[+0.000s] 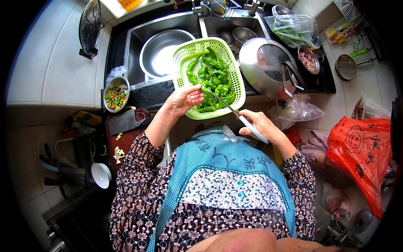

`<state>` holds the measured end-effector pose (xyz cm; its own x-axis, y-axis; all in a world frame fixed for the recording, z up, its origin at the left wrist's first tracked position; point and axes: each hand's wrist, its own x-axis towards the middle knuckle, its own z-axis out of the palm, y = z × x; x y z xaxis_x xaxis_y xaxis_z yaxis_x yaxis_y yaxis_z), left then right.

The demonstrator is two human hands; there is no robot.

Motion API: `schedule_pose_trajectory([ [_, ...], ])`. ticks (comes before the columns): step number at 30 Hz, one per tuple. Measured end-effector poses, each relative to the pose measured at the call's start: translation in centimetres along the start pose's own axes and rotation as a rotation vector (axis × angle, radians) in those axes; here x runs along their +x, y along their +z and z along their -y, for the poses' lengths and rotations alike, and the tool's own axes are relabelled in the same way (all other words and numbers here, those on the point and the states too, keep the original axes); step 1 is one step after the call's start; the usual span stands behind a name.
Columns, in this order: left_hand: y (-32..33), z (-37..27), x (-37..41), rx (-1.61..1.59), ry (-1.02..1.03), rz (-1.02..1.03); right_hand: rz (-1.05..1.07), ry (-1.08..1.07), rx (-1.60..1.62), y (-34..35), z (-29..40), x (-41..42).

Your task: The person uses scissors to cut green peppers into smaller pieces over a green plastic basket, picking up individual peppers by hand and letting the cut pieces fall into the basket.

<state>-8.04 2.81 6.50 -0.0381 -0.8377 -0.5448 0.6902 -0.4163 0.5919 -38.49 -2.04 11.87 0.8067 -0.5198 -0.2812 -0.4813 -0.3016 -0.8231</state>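
Note:
My left hand (182,101) pinches a long green pepper (204,89) between thumb and fingers, over the near left side of a light green plastic basket (241,97). My right hand (260,125) grips the pale handle of kitchen scissors (227,106), whose blades reach across the basket's near rim to the pepper. Whether the blades are touching it, I cannot tell. Inside the basket lie whole green peppers (213,54) towards the far side and cut pepper pieces (223,89) nearer me. The basket leans at the counter's front edge, partly over the sink.
A steel basin (151,53) sits in the left sink bowl. Right of the basket rests a domed wok lid (252,60), with a bowl of sliced meat (308,61) beyond. At left are a bowl of chopped peppers (116,96), a cleaver (122,121) and garlic cloves (118,154) on a board.

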Motion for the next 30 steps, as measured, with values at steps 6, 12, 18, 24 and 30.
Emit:
schedule_pose_trajectory([
  [6,0.1,0.0,-0.2,-0.02,0.014,0.001,0.011,-0.061,-0.124,-1.2,0.7,-0.3],
  [12,0.5,-0.1,0.0,-0.054,0.019,-0.002,0.06,-0.061,-0.153,-1.4,0.6,-0.5],
  [18,0.7,0.2,0.2,-0.09,-0.006,0.006,0.017,-0.16,-0.129,-0.5,-0.8,-0.4],
  [24,0.7,0.5,0.1,-0.105,-0.008,0.001,0.023,-0.061,-0.147,-0.4,0.1,-0.1],
  [30,0.3,0.9,0.1,-0.118,-0.012,-0.017,0.002,-0.033,-0.214,-0.5,0.4,-0.1],
])
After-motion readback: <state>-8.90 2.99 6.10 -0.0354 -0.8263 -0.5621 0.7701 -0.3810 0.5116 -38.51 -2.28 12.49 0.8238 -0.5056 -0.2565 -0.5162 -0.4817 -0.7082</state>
